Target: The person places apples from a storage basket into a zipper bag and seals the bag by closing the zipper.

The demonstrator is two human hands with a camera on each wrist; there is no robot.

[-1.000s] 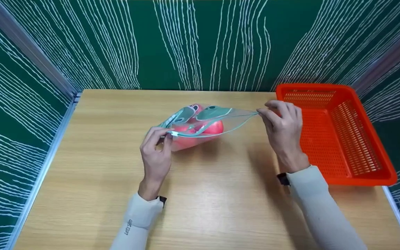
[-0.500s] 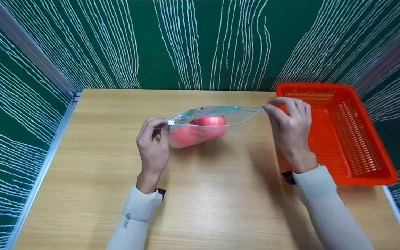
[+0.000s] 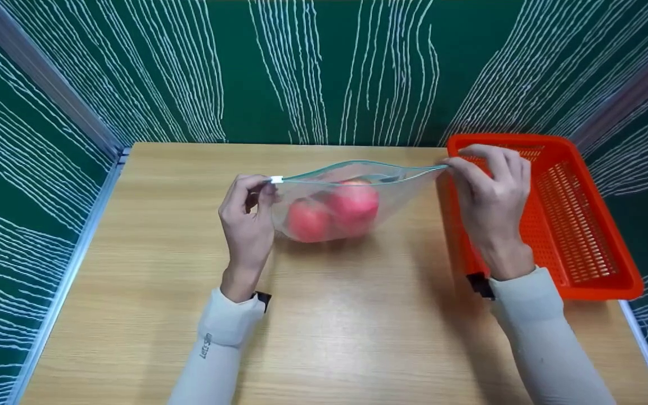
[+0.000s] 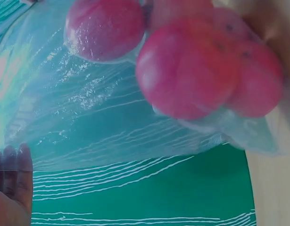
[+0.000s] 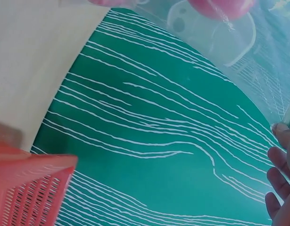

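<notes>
Stretched between both hands is a clear slider zip bag (image 3: 405,191) with a green zip line along its top and printed shapes on one side. Several round red fruits, which look like apples (image 3: 354,201), lie in its bottom, bunched toward the left; the left wrist view shows the apples (image 4: 182,70) close up through the plastic. My left hand (image 3: 247,225) pinches the left top corner, right by the white slider (image 3: 277,179). The right top corner is pinched between thumb and finger of my right hand (image 3: 497,205). Between the hands, the two lips of the mouth stand apart.
A red plastic basket (image 3: 611,247) with slotted walls stands at the right of the wooden table (image 3: 324,332), partly behind my right hand and forearm. Green panels (image 3: 335,67) with white wavy lines rise behind the table and at both sides.
Both hands have raised the bag's mouth, and the right hand has moved right, pulling the top edge straighter. The bag has tilted upright, so the apples now show below the zip.
</notes>
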